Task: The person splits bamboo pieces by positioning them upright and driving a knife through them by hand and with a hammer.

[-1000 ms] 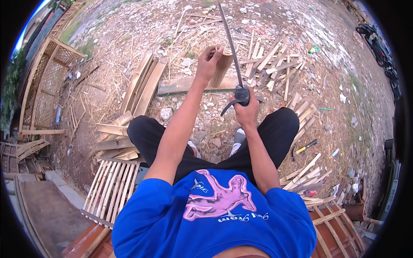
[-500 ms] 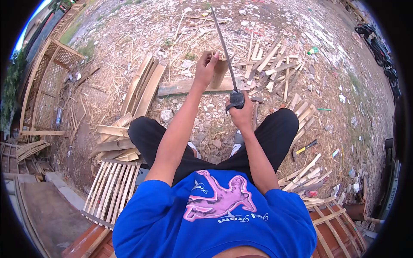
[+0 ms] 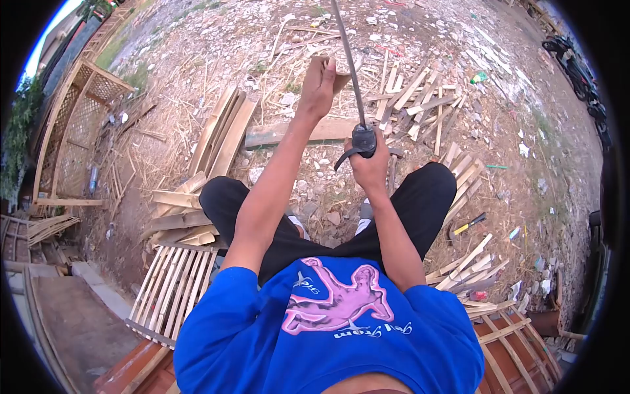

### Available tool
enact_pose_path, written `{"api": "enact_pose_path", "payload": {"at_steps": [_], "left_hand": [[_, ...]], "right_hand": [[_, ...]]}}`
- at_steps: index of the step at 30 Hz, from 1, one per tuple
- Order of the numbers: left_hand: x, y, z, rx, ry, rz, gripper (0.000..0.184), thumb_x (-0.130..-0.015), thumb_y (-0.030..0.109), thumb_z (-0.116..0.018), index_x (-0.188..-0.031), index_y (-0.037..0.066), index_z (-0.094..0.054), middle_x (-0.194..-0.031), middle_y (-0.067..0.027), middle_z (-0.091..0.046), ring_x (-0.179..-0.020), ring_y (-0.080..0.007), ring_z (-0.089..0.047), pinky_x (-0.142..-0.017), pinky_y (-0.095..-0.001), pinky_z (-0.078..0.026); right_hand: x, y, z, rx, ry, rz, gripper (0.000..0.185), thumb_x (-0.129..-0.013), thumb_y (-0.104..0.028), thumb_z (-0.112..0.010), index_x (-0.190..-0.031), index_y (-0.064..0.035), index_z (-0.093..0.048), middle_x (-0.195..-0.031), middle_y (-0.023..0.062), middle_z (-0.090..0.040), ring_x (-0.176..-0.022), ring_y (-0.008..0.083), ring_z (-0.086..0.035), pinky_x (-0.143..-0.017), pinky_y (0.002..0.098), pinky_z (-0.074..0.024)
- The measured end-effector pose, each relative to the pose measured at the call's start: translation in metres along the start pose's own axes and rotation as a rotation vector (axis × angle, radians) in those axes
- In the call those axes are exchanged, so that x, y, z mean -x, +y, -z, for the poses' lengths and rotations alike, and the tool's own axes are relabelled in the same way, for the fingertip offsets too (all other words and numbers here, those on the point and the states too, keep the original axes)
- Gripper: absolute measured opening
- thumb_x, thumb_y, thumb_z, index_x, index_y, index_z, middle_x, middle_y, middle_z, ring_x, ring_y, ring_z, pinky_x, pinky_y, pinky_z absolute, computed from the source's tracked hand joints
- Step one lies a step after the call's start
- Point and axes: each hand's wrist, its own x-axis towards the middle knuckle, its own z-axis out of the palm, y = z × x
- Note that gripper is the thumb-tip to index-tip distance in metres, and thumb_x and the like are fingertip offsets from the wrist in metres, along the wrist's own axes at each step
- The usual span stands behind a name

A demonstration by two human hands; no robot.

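My left hand [image 3: 317,95] is closed on the near end of a short wooden board [image 3: 340,80], held up in front of me. Wrapped round a black handle with a loose strap, my right hand [image 3: 369,169] holds a machete [image 3: 350,65] upright. Its long dark blade passes just right of the board, and its tip is cut off by the top edge of view; whether blade and board touch, I cannot tell. Beneath them, a thick plank [image 3: 298,132] lies across the ground. Partly hidden behind my right hand is what looks like a hammer [image 3: 394,152].
Split sticks [image 3: 426,98] lie scattered ahead right. Long boards [image 3: 226,131] are stacked ahead left, with shorter wood pieces [image 3: 180,220] by my left knee. A yellow-and-black-handled tool [image 3: 468,225] lies to the right. A slatted wooden panel [image 3: 172,285] is at lower left.
My left hand has risen away from me with the board, lifting it off the plank. The machete has shifted slightly, its tip leaving the view, and its strap swings out to the left.
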Motion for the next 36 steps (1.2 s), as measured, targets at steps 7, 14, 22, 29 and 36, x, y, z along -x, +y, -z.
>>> {"api": "enact_pose_path", "payload": {"at_steps": [7,14,22,29,36], "left_hand": [[-0.013,0.024,0.012,-0.008,-0.11,0.208,0.045,-0.103,0.043,-0.045,-0.115,0.0,-0.052,-0.094,-0.0093,-0.056,-0.087,-0.0153,-0.051,-0.08,-0.03,-0.043],[0.046,-0.102,0.028,0.055,-0.107,0.444,0.06,-0.101,0.056,-0.036,-0.139,0.01,-0.042,-0.14,-0.0143,-0.045,-0.135,-0.0257,-0.039,-0.107,-0.0474,-0.035],[0.02,-0.039,0.01,0.125,0.046,0.391,0.032,-0.099,0.036,-0.056,-0.103,0.005,-0.06,-0.088,-0.0004,-0.058,-0.082,-0.008,-0.049,-0.076,-0.025,-0.04],[0.026,-0.049,0.009,0.122,0.118,0.381,0.032,-0.098,0.036,-0.057,-0.093,0.005,-0.055,-0.074,0.0013,-0.047,-0.07,-0.0084,-0.041,-0.063,-0.0267,-0.037],[-0.001,-0.005,0.014,-0.018,0.09,0.229,0.038,-0.1,0.039,-0.052,-0.096,0.001,-0.054,-0.07,-0.0033,-0.05,-0.067,-0.0108,-0.045,-0.06,-0.0293,-0.038]], "right_hand": [[-0.008,-0.019,0.004,-0.082,-0.029,-0.077,0.025,-0.078,-0.009,-0.073,-0.097,-0.0022,-0.058,-0.078,0.0033,-0.063,-0.071,0.009,-0.058,-0.067,0.0259,-0.0474],[-0.008,0.032,-0.005,0.121,-0.026,-0.071,0.027,-0.074,-0.01,-0.073,-0.096,-0.0021,-0.059,-0.08,0.0089,-0.064,-0.072,0.0148,-0.06,-0.068,0.0312,-0.0487],[0.001,0.037,-0.013,0.125,-0.014,-0.047,0.027,-0.073,-0.005,-0.071,-0.098,-0.0012,-0.059,-0.08,0.0108,-0.064,-0.071,0.0196,-0.061,-0.07,0.0333,-0.0491],[0.007,0.034,-0.016,0.106,-0.041,-0.092,0.032,-0.072,-0.004,-0.07,-0.101,-0.0023,-0.06,-0.079,0.0094,-0.065,-0.071,0.0179,-0.062,-0.069,0.0322,-0.0495],[-0.005,-0.002,-0.015,0.032,-0.048,-0.019,0.029,-0.077,-0.011,-0.073,-0.1,-0.0016,-0.057,-0.079,0.0056,-0.062,-0.069,0.012,-0.056,-0.066,0.0286,-0.0472]]}}
